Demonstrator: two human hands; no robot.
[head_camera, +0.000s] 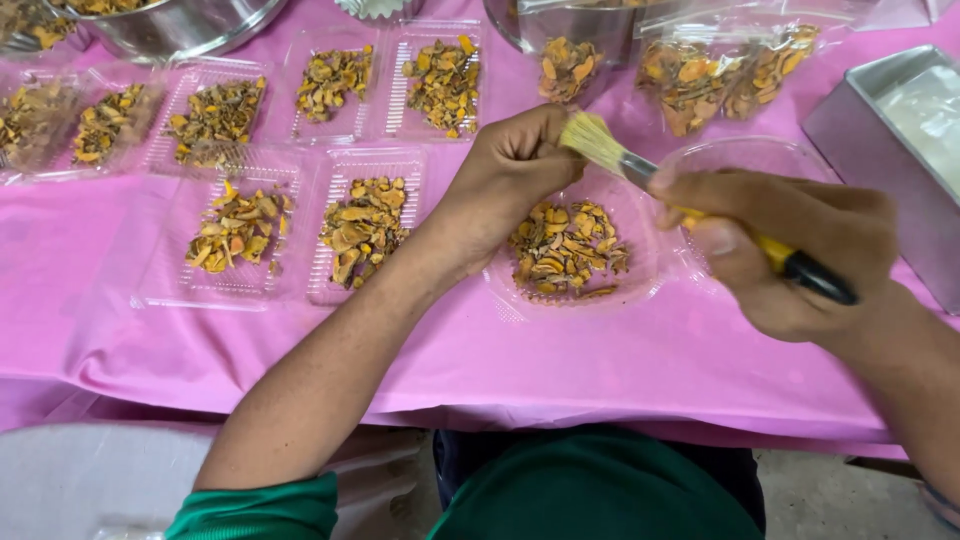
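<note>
Left hand (515, 165) pinches, apparently, one dried slice above open clear tray (640, 285); right hand (790, 250) grips brush (640, 165). Light strokes, debris falling clear, serve best.

I see bare pink-clothed tabletop (560, 360) along the lower frame; clear plastic trays of orange-yellow dried slices (365, 225) crowd the upper left, a grey metal tin (850, 115) blocks the upper right.

Bright, even light; soft shadows; glare on plastic trays (362, 225); sharp focus.
</note>
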